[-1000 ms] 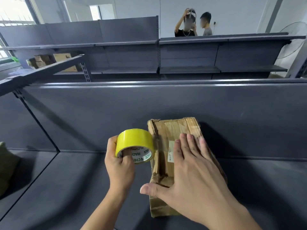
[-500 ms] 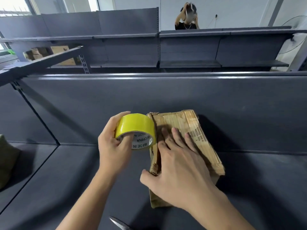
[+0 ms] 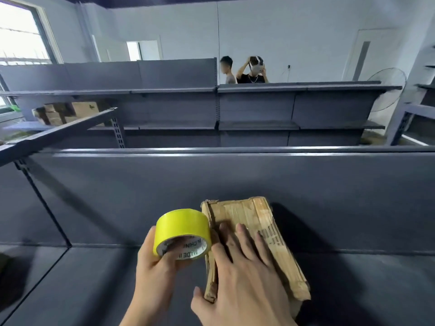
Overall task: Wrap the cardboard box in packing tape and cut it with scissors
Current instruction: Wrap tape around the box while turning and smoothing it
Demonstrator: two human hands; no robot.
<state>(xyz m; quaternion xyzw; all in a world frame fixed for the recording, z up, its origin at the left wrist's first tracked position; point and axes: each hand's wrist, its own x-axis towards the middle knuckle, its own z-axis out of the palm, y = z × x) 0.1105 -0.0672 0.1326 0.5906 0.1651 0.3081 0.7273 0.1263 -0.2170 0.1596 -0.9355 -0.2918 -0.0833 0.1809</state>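
Observation:
A worn brown cardboard box (image 3: 256,215) lies on the dark grey shelf (image 3: 94,285), its long side running away from me. My right hand (image 3: 244,274) lies flat on top of the box with fingers spread, pressing it down. My left hand (image 3: 157,267) grips a roll of yellow packing tape (image 3: 182,225), with fingers through its white core. The roll touches the box's left edge near the far corner. No scissors are in view.
A grey back panel (image 3: 211,184) rises right behind the box. More grey shelving (image 3: 282,109) stands beyond it, with cardboard boxes (image 3: 70,111) at the far left. Two people (image 3: 244,71) stand behind the far shelves. A fan (image 3: 388,88) stands at the right.
The view has tilted up, so the scissors tip seen half a second ago at the bottom edge is out of frame. My left hand keeps the roll against the box's left edge; my right hand stays flat.

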